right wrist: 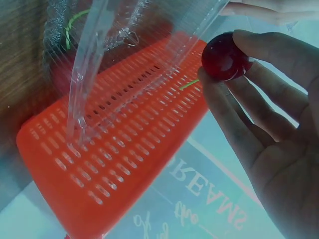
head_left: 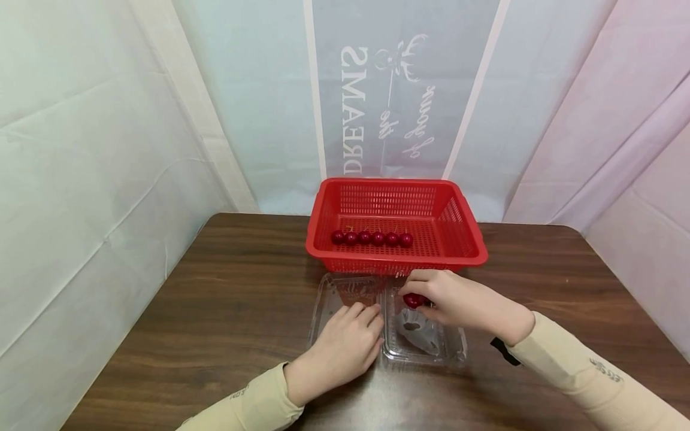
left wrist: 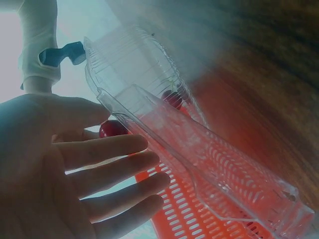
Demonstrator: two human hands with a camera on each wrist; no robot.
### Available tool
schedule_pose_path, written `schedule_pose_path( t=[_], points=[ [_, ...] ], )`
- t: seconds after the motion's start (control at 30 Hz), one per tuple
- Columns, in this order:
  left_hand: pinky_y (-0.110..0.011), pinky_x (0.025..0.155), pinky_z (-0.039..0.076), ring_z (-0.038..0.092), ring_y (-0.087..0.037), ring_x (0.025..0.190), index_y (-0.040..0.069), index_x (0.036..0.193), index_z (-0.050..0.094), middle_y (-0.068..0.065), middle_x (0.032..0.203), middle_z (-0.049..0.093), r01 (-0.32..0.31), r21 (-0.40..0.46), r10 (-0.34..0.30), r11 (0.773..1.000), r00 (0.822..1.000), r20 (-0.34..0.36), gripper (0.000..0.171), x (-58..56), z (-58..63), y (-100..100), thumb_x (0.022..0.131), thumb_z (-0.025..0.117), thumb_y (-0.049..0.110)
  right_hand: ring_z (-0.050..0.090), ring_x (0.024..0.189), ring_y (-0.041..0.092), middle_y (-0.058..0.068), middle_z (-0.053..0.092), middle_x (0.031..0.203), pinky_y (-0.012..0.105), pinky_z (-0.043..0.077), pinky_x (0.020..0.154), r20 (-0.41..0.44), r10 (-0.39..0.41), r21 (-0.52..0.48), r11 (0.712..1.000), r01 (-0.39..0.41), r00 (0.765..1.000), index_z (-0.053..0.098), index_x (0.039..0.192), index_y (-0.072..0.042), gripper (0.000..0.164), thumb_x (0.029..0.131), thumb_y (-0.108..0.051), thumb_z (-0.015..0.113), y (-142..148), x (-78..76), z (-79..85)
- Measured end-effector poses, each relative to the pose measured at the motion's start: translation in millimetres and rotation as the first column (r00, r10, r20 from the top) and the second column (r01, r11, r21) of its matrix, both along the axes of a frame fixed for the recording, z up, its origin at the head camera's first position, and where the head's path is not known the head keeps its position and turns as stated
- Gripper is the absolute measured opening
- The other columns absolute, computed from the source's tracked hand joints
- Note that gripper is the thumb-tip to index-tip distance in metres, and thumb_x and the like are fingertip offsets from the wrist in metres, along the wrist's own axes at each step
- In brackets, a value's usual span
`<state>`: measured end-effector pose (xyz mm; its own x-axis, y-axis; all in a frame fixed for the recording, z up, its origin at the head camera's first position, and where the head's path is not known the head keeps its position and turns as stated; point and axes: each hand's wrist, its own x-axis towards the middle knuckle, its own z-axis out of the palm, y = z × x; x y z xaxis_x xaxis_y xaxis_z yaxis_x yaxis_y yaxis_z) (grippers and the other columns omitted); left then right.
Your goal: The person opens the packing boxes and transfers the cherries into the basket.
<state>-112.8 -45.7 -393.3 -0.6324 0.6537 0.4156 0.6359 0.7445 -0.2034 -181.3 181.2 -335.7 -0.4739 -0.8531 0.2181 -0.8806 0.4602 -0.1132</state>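
Note:
My right hand (head_left: 444, 298) pinches a dark red cherry (right wrist: 225, 56) between thumb and fingertips, its green stem sticking out. It hangs over the right half of an open clear plastic clamshell box (head_left: 396, 353). Through the clear wall, the left wrist view shows another cherry (left wrist: 172, 98) inside the box. My left hand (head_left: 345, 335) lies over the box's left half, with its fingers extended and fingertips close to the middle fold.
Behind the box stands a red perforated plastic basket (head_left: 469, 251) with a row of several cherries (head_left: 378, 238) on its floor. The brown wood-grain table (head_left: 226, 281) meets a printed curtain (head_left: 280, 108) at the back.

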Motion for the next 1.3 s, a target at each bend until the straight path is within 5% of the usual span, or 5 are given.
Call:
schedule_pose_path(
  t=[0.4, 1.3],
  points=[
    [-0.028, 0.071, 0.047, 0.059, -0.017, 0.095, 0.013, 0.102, 0.067, -0.002, 0.115, 0.066, -0.001, -0.001, 0.001, 1.000, 1.000, 0.006, 0.029, -1.8, -2.1, 0.3, 0.085, 0.062, 0.036, 0.062, 0.084, 0.010, 0.000, 0.064, 0.097, 0.026, 0.053, 0.070, -0.078, 0.032, -0.057, 0.998, -0.037, 0.996, 0.068, 0.101, -0.011, 0.032, 0.071, -0.003, 0.077, 2.4, -1.6, 7.7],
    [-0.028, 0.072, 0.047, 0.060, -0.017, 0.095, 0.013, 0.101, 0.068, -0.002, 0.113, 0.067, 0.002, 0.005, -0.002, 1.000, 1.000, 0.005, 0.028, -1.7, -1.6, 0.2, 0.085, 0.063, 0.035, 0.063, 0.079, 0.009, -0.001, 0.061, 0.098, 0.025, 0.054, 0.067, -0.078, -0.033, -0.045, 0.999, 0.030, 0.996, 0.069, 0.102, -0.012, 0.035, 0.069, -0.004, 0.080, 13.6, -17.8, 26.3]
  ],
)
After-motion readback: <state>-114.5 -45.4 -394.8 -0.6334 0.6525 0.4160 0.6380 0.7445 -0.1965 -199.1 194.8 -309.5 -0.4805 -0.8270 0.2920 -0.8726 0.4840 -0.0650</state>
